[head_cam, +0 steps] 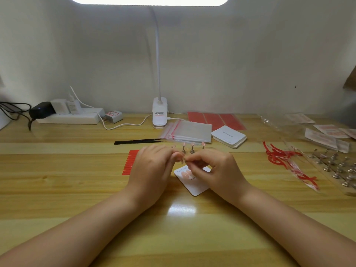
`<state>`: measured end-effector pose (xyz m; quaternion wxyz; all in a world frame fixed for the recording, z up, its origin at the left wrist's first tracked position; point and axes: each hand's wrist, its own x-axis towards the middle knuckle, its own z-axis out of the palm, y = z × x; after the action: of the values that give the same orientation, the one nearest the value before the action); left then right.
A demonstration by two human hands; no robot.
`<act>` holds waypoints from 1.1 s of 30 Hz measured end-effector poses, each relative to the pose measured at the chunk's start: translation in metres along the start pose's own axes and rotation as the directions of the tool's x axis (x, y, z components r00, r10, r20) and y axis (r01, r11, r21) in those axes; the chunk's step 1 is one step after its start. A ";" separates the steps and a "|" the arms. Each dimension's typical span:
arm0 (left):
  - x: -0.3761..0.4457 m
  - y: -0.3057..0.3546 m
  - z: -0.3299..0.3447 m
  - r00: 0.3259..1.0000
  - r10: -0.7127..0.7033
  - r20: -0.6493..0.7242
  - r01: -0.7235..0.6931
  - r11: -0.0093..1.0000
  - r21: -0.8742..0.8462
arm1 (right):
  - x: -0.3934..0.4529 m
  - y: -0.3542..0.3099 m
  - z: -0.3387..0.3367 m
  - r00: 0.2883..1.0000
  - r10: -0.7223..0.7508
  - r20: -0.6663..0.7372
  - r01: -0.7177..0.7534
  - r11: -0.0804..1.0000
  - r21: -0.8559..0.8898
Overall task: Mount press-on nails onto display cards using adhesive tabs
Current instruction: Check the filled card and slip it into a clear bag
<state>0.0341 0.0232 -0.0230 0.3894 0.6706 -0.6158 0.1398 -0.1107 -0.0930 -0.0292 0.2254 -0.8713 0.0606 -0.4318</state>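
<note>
Forearms: both extended forward over the counter [57,189], converging at centre. Left hand [152,168]: knuckles up, fingers curled inward; whether anything is grasped cannot be told. Right hand [215,170]: fingertips curled, a small pale nail [183,160] pinched in its grip, held above the display card [194,185]. Card: flat on the counter, pink nails [186,173] mounted at its upper left. Red tab strip [129,165]: left of the hands. Nail stands [191,148]: just beyond. Tweezers [138,141], bags [189,132], card stack [229,136], lamp [159,114]: farther back.

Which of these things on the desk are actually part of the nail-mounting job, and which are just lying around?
In use: display card, nail stands, red tab strip, left hand, right hand.
Lying about: power strip, lamp clamp, tweezers.
</note>
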 end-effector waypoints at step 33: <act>0.000 -0.004 -0.001 0.987 -0.160 -0.035 0.155 0.980 -0.122 | 0.007 0.022 -0.023 0.840 0.506 -0.195 -0.539 0.820 -0.193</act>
<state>0.0386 0.0234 -0.0236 0.4519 0.6896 -0.5593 0.0864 -0.1220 -0.1222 -0.0221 0.2234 -0.8106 0.3643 -0.4004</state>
